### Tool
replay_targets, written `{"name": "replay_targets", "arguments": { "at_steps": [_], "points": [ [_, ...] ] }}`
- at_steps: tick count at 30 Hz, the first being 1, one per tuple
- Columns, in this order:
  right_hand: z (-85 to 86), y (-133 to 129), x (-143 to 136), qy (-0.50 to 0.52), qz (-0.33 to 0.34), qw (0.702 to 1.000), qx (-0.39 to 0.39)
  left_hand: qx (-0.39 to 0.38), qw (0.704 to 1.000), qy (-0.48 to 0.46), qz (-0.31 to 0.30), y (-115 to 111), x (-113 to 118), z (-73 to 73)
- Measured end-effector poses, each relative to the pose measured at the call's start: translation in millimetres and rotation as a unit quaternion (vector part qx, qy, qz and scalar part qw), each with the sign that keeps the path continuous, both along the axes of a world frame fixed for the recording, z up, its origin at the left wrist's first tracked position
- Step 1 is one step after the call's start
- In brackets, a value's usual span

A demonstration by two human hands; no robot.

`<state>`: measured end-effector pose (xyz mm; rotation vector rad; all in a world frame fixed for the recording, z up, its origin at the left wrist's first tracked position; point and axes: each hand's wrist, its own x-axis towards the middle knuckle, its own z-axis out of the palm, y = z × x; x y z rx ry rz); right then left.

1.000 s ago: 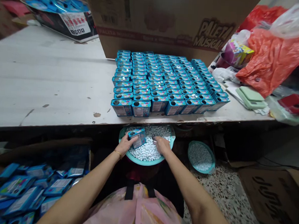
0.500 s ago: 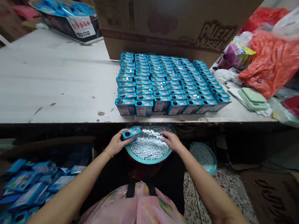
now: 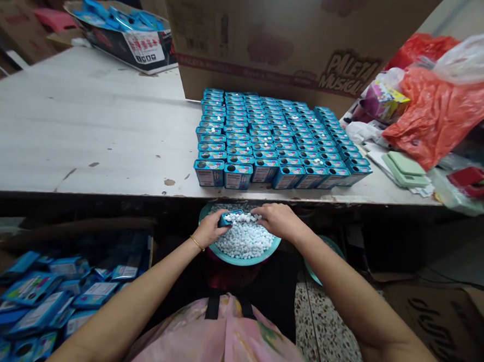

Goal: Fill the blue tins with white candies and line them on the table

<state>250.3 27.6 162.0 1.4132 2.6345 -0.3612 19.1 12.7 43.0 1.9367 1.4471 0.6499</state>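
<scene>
My left hand is wrapped round a small blue box, tilted over a turquoise basin. Small white pellets fill much of this basin. A raised line of pellets runs from the top of the box to the fingers of my right hand. Those fingers are bent together at the far side of the basin; whatever they grip is hidden among the pellets. On the table in front, blue boxes of the same kind stand upright in tight rows, with dark round holes on top. A few pellets lie on them.
A large cardboard carton stands behind the rows. Blue boxes fill an open carton at lower left. A second turquoise basin is partly behind my right arm. Orange plastic bags and a pale green scale lie at right.
My left hand has moved slightly right and turned the box, whose top now meets the pellets. My right hand has shifted up and left toward it. The view has shifted a little.
</scene>
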Motion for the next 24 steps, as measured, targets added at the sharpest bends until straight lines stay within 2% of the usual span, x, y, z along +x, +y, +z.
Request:
{"name": "replay_targets", "arguments": {
  "at_steps": [4,9,12,14,17,20,22,24],
  "points": [
    [12.5,2,-12,-0.056,0.022,0.998,0.004,0.0,1.0,-0.004,-0.001,-1,2,1.6],
    [27.1,2,-22,-0.072,0.022,0.997,0.026,0.003,1.0,-0.025,0.002,1,3,1.2],
    [32.8,-2,-11,-0.051,0.007,0.998,0.027,0.012,0.998,-0.061,-0.002,-2,1,0.3],
    [29.6,-7,8,-0.03,-0.018,0.999,0.022,0.019,0.995,-0.097,-0.007,-7,-4,0.3],
    [6.7,-15,43,-0.017,-0.071,0.997,0.002,0.034,0.991,-0.127,-0.004,-16,-12,1.1],
    [-35.8,-20,67,-0.045,-0.117,0.992,-0.023,0.034,0.989,-0.144,0.006,-21,-16,-0.5],
    [-67.8,-21,66,-0.07,-0.139,0.987,-0.032,0.015,0.986,-0.164,0.029,-19,-16,-5.7],
    [-97.3,-20,53,-0.07,-0.152,0.985,-0.045,-0.015,0.979,-0.191,0.071,-14,-13,-14.9]
  ]
}}
